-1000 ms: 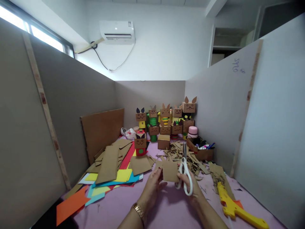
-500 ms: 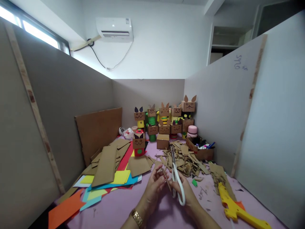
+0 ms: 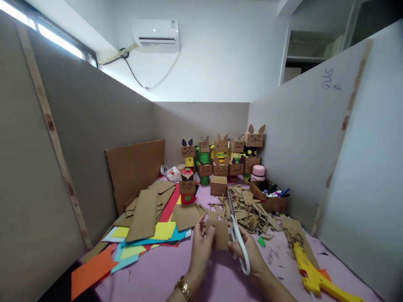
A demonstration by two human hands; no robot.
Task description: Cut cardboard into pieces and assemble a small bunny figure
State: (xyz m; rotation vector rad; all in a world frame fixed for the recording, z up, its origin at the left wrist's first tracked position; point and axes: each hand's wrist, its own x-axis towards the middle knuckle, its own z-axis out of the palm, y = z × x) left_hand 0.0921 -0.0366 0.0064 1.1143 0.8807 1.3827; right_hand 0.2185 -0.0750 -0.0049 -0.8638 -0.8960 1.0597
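Note:
Between my hands is a small brown cardboard piece [image 3: 221, 235], its flat face toward me. My left hand [image 3: 201, 243] grips its left edge, thumb on the front; a gold watch is on that wrist. My right hand [image 3: 248, 251] holds white-handled scissors [image 3: 238, 237], blades pointing up and away, and its fingers also touch the card's right edge. Behind the scissors lies a heap of cardboard scraps [image 3: 248, 209]. A larger cardboard sheet [image 3: 185, 217] rests on the purple tabletop beyond my left hand.
Cardboard animal figures [image 3: 221, 157] and a plain small box [image 3: 218, 186] stand at the back. Coloured paper [image 3: 94, 268] and cardboard strips [image 3: 143, 216] lie left. A yellow glue gun [image 3: 315, 277] is at right, with an open box [image 3: 273, 203] behind it.
The cardboard piece has turned from nearly edge-on to face me. My hands have moved slightly apart, still with the card and scissors. The whole view has shifted a little.

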